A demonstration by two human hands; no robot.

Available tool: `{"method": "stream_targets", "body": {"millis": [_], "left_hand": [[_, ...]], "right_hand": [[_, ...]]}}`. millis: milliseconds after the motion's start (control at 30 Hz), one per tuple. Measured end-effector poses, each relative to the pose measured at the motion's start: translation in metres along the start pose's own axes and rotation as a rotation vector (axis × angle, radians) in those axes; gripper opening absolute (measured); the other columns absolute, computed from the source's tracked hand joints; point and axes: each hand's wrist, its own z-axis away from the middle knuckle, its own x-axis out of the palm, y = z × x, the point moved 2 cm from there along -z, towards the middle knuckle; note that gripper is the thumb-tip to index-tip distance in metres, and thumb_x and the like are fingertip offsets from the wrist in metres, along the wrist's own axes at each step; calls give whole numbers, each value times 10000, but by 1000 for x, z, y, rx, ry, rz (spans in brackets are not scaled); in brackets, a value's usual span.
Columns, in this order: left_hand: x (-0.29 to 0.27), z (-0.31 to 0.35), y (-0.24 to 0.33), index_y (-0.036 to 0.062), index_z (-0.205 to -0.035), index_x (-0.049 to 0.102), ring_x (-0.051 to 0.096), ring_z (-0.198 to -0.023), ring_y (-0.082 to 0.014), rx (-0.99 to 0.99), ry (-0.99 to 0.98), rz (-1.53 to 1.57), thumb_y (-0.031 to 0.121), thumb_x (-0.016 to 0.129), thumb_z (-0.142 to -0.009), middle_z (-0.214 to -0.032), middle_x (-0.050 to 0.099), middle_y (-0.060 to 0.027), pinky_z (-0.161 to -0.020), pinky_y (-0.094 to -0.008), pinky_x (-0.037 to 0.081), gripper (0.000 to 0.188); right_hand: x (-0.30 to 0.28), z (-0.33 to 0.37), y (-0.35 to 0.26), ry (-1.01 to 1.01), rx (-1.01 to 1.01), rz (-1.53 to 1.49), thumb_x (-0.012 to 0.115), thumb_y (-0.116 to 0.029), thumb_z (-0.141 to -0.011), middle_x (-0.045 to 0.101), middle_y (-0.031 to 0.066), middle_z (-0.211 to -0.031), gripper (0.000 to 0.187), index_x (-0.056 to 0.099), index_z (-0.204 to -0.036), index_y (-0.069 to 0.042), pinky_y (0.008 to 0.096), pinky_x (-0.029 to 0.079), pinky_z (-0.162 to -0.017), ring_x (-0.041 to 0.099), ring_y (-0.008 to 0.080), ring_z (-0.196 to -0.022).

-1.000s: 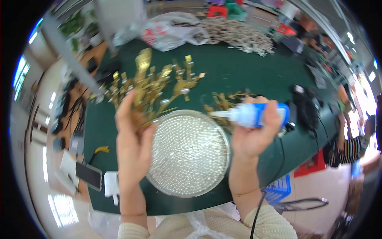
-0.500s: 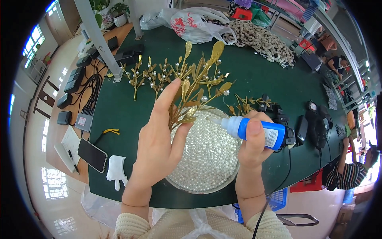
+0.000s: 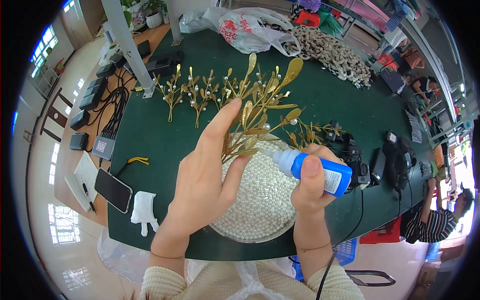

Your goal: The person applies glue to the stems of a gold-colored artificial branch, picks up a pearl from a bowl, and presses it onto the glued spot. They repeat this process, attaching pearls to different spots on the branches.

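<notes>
My left hand (image 3: 202,182) is closed around the lower stems of a gold leaf branch (image 3: 247,112) with a few pearl beads on it. Its leaves fan out up and to the right. My right hand (image 3: 310,192) grips a blue glue bottle (image 3: 331,179), tilted so its pale nozzle points left, close to the branch's lower leaves. Whether the tip touches them I cannot tell. Below both hands sits a round tray (image 3: 255,242) filled with clear, shiny beads (image 3: 260,210). Smaller gold sprays with pearls (image 3: 171,95) lie beyond the branch; another gold spray (image 3: 307,134) lies behind the bottle.
A phone (image 3: 114,190) and a white cloth-like piece (image 3: 144,207) lie at the left. Metal posts (image 3: 129,47) stand at the far left. Black devices and cables (image 3: 397,160) occupy the right. Plastic bags (image 3: 252,32) and a chain pile (image 3: 330,52) lie far back. A co-worker (image 3: 435,220) is at right.
My left hand and the branch have shifted a little to the right. The glue bottle has come slightly left and down, so its nozzle is nearer the leaves. The whole view has turned slightly.
</notes>
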Motion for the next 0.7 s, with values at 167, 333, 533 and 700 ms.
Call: {"method": "stream_targets", "body": {"millis": [167, 333, 533, 700], "left_hand": [[0, 0, 1, 22, -1339, 325, 567, -963, -169, 52, 7, -29, -87, 555, -779, -1235, 480, -132, -790, -249, 460, 614], [-1, 0, 2, 24, -1333, 339, 569, -958, -167, 24, -6, -43, -80, 571, -772, -1237, 479, -121, -785, -246, 461, 616], [0, -1, 0, 49, -1333, 331, 539, -1062, -348, 6, -23, -34, -29, 602, -747, -1286, 458, -166, -830, -360, 472, 651], [1, -1, -2, 48, -1331, 333, 540, -1057, -353, 25, -5, -15, -27, 602, -749, -1281, 462, -167, -831, -362, 470, 646]], "right_hand": [[-1, 2, 2, -6, 3, 43, 659, -140, -741, 471, 66, -492, 280, 510, -563, 16, 226, 334, -386, 439, 120, -395], [0, 2, 0, 13, -51, 85, 661, -135, -728, 488, 68, -499, 266, 514, -563, 14, 230, 343, -389, 446, 131, -385], [-3, 2, -1, -36, -69, 115, 663, -126, -705, 495, 73, -504, 240, 524, -569, 14, 230, 348, -391, 463, 146, -384], [0, 2, 0, -8, -111, 119, 670, -112, -694, 501, 73, -508, 225, 528, -574, 15, 230, 354, -391, 468, 150, -384]]}}
